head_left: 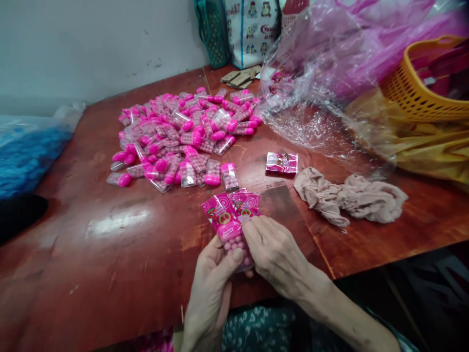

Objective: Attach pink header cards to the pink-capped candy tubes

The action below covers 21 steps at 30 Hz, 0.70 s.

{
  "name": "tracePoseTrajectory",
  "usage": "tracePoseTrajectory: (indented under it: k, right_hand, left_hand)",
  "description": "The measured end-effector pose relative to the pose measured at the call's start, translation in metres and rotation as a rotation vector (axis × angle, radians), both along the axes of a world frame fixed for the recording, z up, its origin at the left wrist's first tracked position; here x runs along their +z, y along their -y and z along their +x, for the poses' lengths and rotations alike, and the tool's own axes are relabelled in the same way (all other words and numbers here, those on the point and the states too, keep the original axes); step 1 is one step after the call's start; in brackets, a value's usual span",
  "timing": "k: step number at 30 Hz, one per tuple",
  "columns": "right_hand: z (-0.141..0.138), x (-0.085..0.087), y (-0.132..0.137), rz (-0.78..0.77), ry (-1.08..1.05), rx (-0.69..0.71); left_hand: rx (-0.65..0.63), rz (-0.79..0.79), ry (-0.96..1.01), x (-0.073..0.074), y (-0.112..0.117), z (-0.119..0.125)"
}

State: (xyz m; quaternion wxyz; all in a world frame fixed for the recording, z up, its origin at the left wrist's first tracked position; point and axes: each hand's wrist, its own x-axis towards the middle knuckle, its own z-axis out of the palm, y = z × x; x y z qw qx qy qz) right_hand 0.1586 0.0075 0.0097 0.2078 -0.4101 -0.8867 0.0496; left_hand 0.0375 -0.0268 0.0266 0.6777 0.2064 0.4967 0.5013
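My left hand [214, 274] is wrapped round a small clear container of pink candy balls [234, 243], with the thumb across its front. A shiny printed pink wrapper [219, 208] sits at the top of this container and sticks up above it. My right hand [274, 252] is closed, its bent fingers against the right edge of the container and wrapper. What lies between those fingertips is hidden. Just behind, more printed pink wrappers [251, 199] lie on the table. One capped candy container [229, 177] stands close beyond them.
A large heap of pink-capped candy containers [176, 129] covers the middle back of the reddish table [91, 274]. To the right are a stack of wrappers [281, 164], a crumpled beige cloth [351, 195], clear plastic film [311, 107] and a yellow basket [410, 93]. A blue-filled bag [32, 146] is left.
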Motion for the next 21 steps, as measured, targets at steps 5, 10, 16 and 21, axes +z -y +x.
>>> tracePoseTrajectory:
  k: [5, 10, 16, 21]
  right_hand:
    - [0.0013, -0.0088, 0.0007, 0.072, -0.067, 0.039]
    - [0.0063, -0.0078, -0.0007, 0.114, -0.262, 0.008]
    - [0.0074, -0.0016, -0.0029, 0.018, -0.197, 0.049]
    - [0.0059, -0.0014, -0.0024, 0.049, 0.033, 0.075]
  left_hand:
    - [0.050, 0.000, 0.008, -0.0031, -0.0030, 0.0024]
    - [0.063, -0.039, 0.024, -0.0037, -0.0028, -0.0025]
    - [0.031, -0.084, 0.074, -0.0044, -0.0024, -0.0028]
    - [0.043, -0.070, 0.044, -0.0042, -0.0022, -0.0011]
